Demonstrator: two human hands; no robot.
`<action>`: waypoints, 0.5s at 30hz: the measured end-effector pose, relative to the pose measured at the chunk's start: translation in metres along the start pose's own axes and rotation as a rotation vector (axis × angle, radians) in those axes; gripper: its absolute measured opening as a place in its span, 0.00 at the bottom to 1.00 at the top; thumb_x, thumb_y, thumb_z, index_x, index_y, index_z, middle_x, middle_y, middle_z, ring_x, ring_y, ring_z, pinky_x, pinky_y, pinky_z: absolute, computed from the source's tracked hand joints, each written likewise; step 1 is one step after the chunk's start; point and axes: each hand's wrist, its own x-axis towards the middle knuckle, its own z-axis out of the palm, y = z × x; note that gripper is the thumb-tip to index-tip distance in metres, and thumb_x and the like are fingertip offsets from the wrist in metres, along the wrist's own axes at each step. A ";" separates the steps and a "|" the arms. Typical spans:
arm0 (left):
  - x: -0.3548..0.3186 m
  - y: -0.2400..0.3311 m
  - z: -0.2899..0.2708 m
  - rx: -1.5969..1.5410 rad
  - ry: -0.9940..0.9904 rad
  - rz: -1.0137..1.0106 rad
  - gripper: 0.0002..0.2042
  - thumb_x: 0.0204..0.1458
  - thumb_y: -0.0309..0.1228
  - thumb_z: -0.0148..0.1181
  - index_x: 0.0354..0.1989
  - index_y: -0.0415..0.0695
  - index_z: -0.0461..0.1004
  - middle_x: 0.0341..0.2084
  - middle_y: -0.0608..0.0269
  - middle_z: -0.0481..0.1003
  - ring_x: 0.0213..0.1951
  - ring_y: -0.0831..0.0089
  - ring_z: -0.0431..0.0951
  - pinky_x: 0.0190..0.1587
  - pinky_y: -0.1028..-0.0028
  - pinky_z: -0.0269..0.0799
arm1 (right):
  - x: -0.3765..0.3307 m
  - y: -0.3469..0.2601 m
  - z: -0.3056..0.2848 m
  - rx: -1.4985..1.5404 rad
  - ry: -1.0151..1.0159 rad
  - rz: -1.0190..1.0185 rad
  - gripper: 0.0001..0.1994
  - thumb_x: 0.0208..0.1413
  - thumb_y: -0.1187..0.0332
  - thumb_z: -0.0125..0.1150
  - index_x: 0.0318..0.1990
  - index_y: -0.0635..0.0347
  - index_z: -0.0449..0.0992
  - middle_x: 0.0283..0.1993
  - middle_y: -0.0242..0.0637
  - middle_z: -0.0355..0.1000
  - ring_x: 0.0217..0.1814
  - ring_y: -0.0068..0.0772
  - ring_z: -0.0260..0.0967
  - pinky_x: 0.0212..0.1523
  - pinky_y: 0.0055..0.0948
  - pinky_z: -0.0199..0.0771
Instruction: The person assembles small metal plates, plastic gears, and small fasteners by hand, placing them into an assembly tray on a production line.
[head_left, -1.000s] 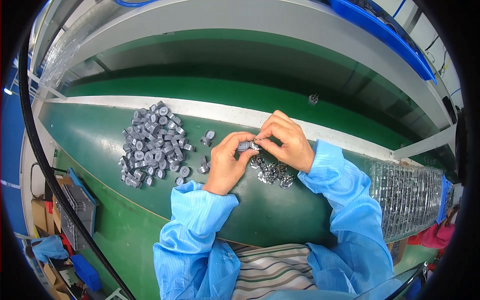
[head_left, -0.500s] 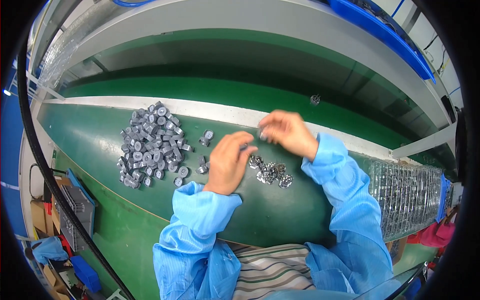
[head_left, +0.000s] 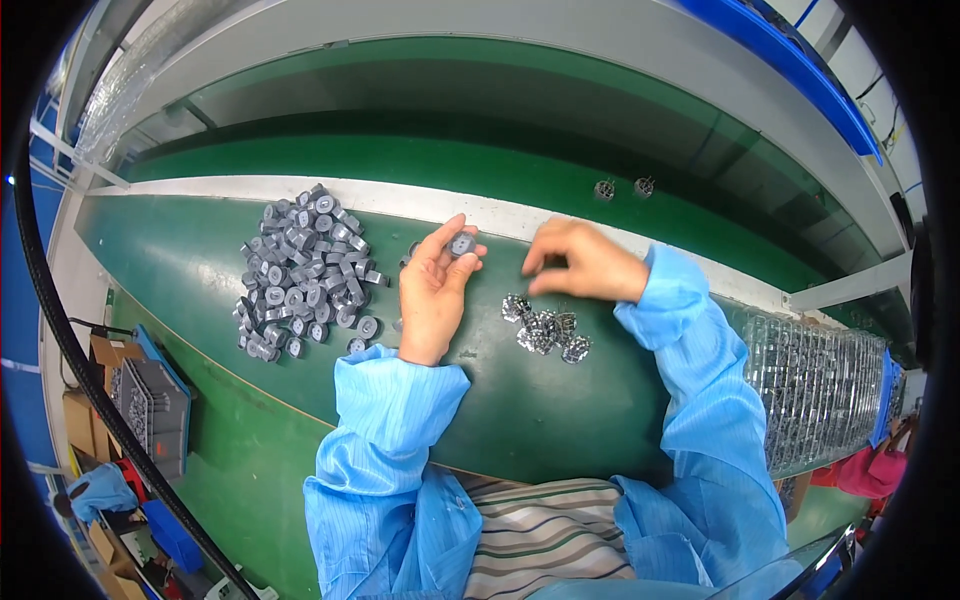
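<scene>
My left hand [head_left: 432,295] is raised palm up over the bench and pinches a grey round cap [head_left: 462,244] between thumb and fingers. Right of it, my right hand [head_left: 583,262] hovers with fingers bent and thumb apart from them; nothing shows between the tips. Just below that hand lies a small cluster of shiny metal parts with pins [head_left: 540,331]. A large heap of grey round caps [head_left: 300,275] spreads over the left of the bench. A few loose caps lie close to my left hand, partly hidden by it.
Beyond the white rail [head_left: 400,207], two small metal parts [head_left: 604,189] stand on a green strip. Stacked clear plastic trays [head_left: 815,390] occupy the bench's right end. A blue bin [head_left: 790,70] hangs above at far right. A grey crate [head_left: 155,410] sits off the left edge.
My hands have moved apart, and my left hand has turned palm up, showing the cap. A second metal part now stands on the green strip, and my right fingers no longer show a piece.
</scene>
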 end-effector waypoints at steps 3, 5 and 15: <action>-0.002 0.001 0.003 0.073 -0.014 -0.003 0.24 0.58 0.11 0.57 0.65 0.33 0.69 0.53 0.56 0.75 0.50 0.70 0.80 0.53 0.75 0.78 | 0.002 0.002 0.026 -0.240 0.004 -0.087 0.09 0.46 0.66 0.77 0.32 0.59 0.85 0.31 0.36 0.78 0.40 0.36 0.76 0.42 0.36 0.76; -0.003 0.000 0.004 0.019 -0.019 -0.006 0.22 0.56 0.10 0.59 0.61 0.32 0.71 0.52 0.56 0.75 0.48 0.70 0.82 0.52 0.76 0.79 | 0.001 0.001 0.022 -0.150 -0.033 -0.062 0.08 0.46 0.67 0.76 0.32 0.59 0.85 0.31 0.36 0.79 0.40 0.36 0.76 0.41 0.36 0.76; -0.006 -0.006 0.009 0.491 0.010 0.339 0.22 0.43 0.13 0.72 0.49 0.39 0.80 0.39 0.61 0.79 0.34 0.76 0.81 0.39 0.76 0.78 | 0.002 0.012 0.014 -0.612 0.330 -0.192 0.06 0.49 0.73 0.72 0.33 0.64 0.81 0.34 0.40 0.77 0.39 0.43 0.73 0.39 0.39 0.75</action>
